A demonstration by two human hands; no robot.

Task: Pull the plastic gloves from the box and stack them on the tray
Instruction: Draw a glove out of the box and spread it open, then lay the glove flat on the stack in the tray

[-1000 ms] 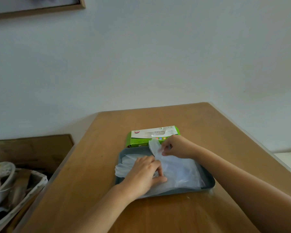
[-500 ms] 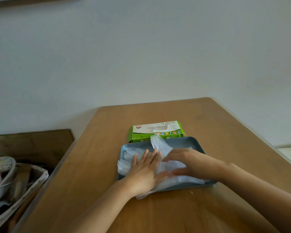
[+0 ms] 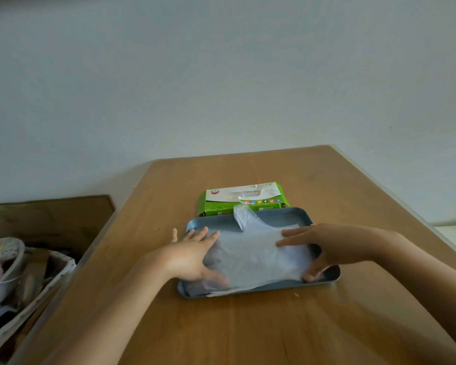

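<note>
A pale wall fills the upper half of the view, and below it a brown wooden surface runs from the near edge to the wall. Off the surface's left side stands a basket of mixed clutter, too blurred to tell apart. Near the middle of the surface lies a blue-grey tray, its long side toward the person. In it rests a flat stack of clear plastic gloves, which covers most of the tray floor. The left hand lies palm down on the stack's left end, fingers straight and spread, its grip released. The right hand presses flat on the stack's right end, fingers straight and pointing left, thumb down at the tray's near right corner, grip likewise released. Just behind the tray, touching its far rim, lies the green and white box. From its top opening one strip of clear film trails over the rim onto the stack.
</note>
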